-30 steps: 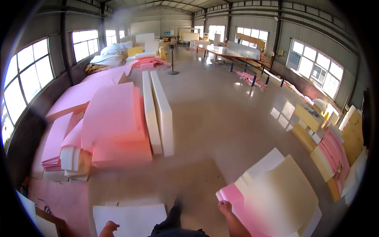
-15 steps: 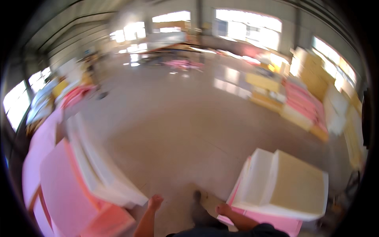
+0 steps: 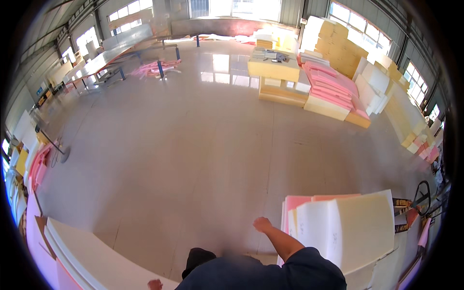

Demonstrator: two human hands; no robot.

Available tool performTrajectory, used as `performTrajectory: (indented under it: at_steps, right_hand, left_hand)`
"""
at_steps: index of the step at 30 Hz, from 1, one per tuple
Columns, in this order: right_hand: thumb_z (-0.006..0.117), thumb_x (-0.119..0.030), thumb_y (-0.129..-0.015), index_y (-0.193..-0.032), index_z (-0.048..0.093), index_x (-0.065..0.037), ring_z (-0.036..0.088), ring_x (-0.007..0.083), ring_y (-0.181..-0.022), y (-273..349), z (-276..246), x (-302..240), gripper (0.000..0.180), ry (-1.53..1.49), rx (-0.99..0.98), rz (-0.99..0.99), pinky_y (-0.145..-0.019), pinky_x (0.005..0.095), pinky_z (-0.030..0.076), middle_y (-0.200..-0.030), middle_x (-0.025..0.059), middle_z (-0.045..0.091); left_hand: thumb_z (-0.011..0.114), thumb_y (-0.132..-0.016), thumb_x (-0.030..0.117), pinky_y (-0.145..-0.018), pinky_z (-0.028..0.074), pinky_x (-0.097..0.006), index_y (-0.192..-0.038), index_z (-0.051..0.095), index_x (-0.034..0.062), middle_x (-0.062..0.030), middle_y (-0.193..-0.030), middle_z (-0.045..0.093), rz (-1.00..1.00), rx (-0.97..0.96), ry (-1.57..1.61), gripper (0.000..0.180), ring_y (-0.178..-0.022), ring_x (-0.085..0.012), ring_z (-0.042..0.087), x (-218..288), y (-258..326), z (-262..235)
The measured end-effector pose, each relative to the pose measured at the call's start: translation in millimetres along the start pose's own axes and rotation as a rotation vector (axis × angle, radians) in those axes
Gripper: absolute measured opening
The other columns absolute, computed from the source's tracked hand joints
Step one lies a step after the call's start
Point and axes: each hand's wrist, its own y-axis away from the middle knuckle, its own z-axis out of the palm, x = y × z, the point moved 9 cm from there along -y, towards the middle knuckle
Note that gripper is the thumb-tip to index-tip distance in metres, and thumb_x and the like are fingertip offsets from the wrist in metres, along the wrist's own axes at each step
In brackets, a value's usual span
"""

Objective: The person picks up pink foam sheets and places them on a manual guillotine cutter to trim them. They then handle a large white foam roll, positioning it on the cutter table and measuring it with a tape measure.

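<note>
We are standing on the glossy floor (image 3: 203, 145) with our right hand (image 3: 262, 224) curled into a loose fist, hanging free just left of the stack of cream and pink foam sheets (image 3: 348, 232), not touching it. Our left hand (image 3: 154, 284) is showing only at the lower edge, against the white foam slab (image 3: 92, 256); we cannot tell its shape.

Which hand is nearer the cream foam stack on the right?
Right. The right hand hangs just left of the cream foam stack, apart from it; the left hand is far off, by the white sheets.
</note>
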Motion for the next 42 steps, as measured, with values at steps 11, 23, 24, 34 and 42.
performTrajectory:
  at_steps: [11,23,24,34,42]
  right_hand:
    - [0.053,-0.033,-0.086,-0.098,0.072,-0.009,0.062,0.0376,-0.105,-246.7,-40.9,-53.8,0.033,0.264,-0.381,-0.176,-0.086,0.0496,0.050,-0.108,0.0139,0.069]
    - [0.065,-0.029,-0.081,-0.087,0.072,-0.012,0.070,0.0217,-0.075,-566.0,-237.5,-42.7,0.020,0.187,0.065,-0.131,-0.070,0.0405,0.056,-0.079,0.0061,0.070]
    - [0.064,-0.030,-0.082,-0.087,0.072,-0.013,0.069,0.0225,-0.074,-600.1,-231.0,-1.4,0.020,0.270,0.048,-0.047,-0.067,0.0412,0.055,-0.079,0.0054,0.070]
    - [0.060,-0.024,-0.085,-0.090,0.070,-0.001,0.068,0.0229,-0.066,-871.0,-481.8,117.8,0.025,-0.433,0.209,0.238,-0.064,0.0345,0.054,-0.074,0.0105,0.069]
    - [0.060,-0.025,-0.084,-0.090,0.073,-0.008,0.069,0.0229,-0.071,-1124.9,-616.3,185.1,0.023,0.305,0.404,0.045,-0.063,0.0350,0.055,-0.082,0.0089,0.071]
  left_hand:
    - [0.041,-0.098,0.036,-0.078,0.051,-0.048,-0.096,0.069,0.0087,-0.0109,-0.098,0.069,-0.290,-0.237,0.444,0.039,-0.095,-0.0289,0.065,-155.9,-345.9,-154.9]
    - [0.065,-0.083,0.036,-0.087,0.051,-0.043,-0.110,0.067,0.0105,-0.0129,-0.110,0.068,0.019,0.371,1.018,0.037,-0.103,-0.0320,0.063,-80.9,-830.9,-768.8]
    - [0.064,-0.084,0.035,-0.087,0.051,-0.043,-0.109,0.067,0.0113,-0.0124,-0.110,0.068,0.223,0.445,0.760,0.034,-0.103,-0.0318,0.063,-59.1,-874.1,-805.7]
    - [0.056,-0.089,0.029,-0.084,0.051,-0.044,-0.098,0.070,0.0170,-0.0047,-0.101,0.067,0.123,0.008,-0.086,0.020,-0.099,-0.0281,0.063,-184.1,-1001.9,-731.7]
    - [0.069,-0.081,0.050,-0.092,0.047,-0.035,-0.104,0.072,0.0156,-0.0027,-0.093,0.072,-0.500,-0.491,0.573,0.042,-0.085,-0.0179,0.067,-284.0,-1151.9,-747.1]
